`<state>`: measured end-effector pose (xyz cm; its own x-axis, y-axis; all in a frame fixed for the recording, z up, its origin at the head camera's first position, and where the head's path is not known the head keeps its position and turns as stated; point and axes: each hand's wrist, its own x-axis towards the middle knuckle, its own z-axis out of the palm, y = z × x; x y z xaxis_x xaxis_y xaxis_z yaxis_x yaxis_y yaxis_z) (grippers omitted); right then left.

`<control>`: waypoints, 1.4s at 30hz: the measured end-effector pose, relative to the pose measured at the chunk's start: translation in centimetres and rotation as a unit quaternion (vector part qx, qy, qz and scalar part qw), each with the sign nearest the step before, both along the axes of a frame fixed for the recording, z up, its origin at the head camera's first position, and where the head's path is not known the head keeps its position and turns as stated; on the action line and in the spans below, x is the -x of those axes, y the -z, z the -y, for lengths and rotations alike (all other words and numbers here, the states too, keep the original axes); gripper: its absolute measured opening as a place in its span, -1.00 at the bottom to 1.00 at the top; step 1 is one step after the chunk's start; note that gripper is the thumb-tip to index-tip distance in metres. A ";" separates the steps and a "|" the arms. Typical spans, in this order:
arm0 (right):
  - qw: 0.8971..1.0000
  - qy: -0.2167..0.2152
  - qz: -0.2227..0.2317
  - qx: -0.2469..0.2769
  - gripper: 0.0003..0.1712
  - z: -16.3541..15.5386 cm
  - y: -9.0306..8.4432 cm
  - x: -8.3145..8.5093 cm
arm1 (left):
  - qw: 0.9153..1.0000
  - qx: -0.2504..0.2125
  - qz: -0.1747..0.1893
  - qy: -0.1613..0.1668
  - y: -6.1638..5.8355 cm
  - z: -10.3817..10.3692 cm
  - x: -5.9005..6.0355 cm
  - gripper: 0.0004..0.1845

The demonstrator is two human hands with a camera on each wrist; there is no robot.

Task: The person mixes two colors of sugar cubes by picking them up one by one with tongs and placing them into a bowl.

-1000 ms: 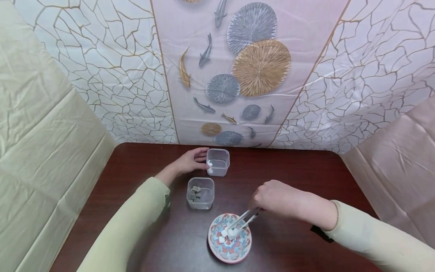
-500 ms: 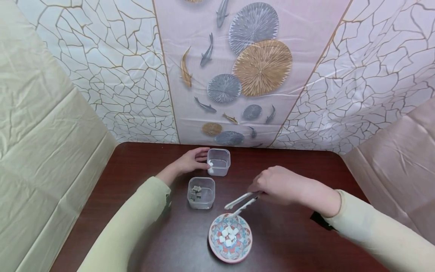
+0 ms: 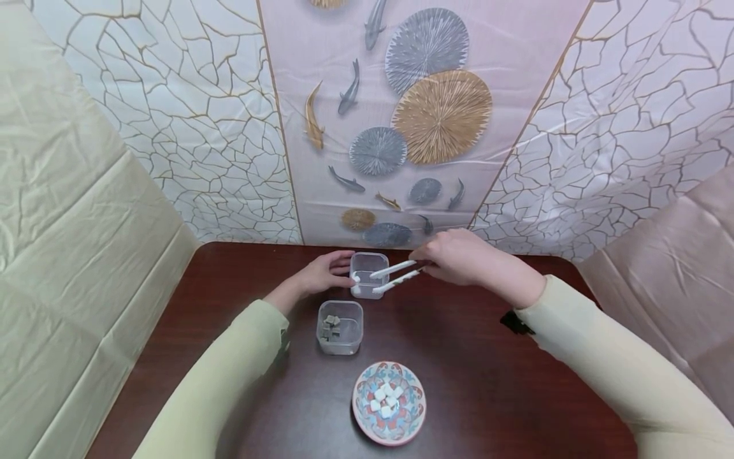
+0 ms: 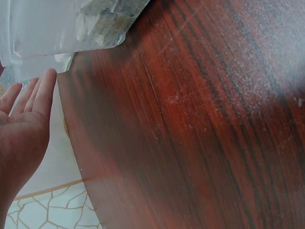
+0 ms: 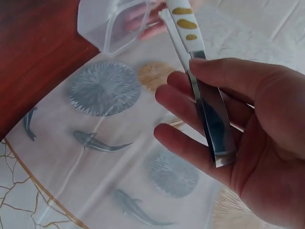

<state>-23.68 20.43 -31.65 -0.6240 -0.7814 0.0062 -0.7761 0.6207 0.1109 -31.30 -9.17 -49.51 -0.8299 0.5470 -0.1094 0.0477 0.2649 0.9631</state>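
Note:
My left hand (image 3: 323,271) touches the left side of a clear square plastic container (image 3: 367,254) at the back of the table; the left wrist view shows its fingers straight. A few small white pieces (image 3: 355,278) sit at that container's left side. With my right hand (image 3: 459,255) I hold tongs (image 3: 395,268) with white tips, which reach over the container from the right. Their arms are spread, with nothing seen between them. The right wrist view shows the metal handle across the palm, thumb on one side. Several white cubes (image 3: 386,411) lie on a patterned plate (image 3: 417,408) near the front.
A second clear container (image 3: 339,349) stands just in front of the first, with several grey-brown cubes (image 3: 331,322) in it. The dark red wooden table (image 3: 487,357) ends at a patterned cloth backdrop (image 3: 441,115). Cloth walls (image 3: 86,242) stand on both sides.
The tongs let go of a white cube on the plate, rose, and moved away with my right hand to the back container. The left hand stayed where it was.

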 end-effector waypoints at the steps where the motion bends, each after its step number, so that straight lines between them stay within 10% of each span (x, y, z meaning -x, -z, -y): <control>1: 1.000 0.006 -0.004 -0.007 -0.83 0.3 0.1 0.5 | 1.000 0.002 -0.001 0.000 0.0 0.0 0.0 -0.17; 15: 0.990 0.072 -0.026 -0.122 -0.90 4.9 3.0 5.6 | 1.000 0.017 -0.005 -0.002 -0.1 0.0 0.1 -0.17; 42: 0.983 0.051 -0.041 -0.171 -0.85 8.2 6.5 7.4 | 1.000 0.007 -0.010 0.009 0.0 0.1 0.0 -0.18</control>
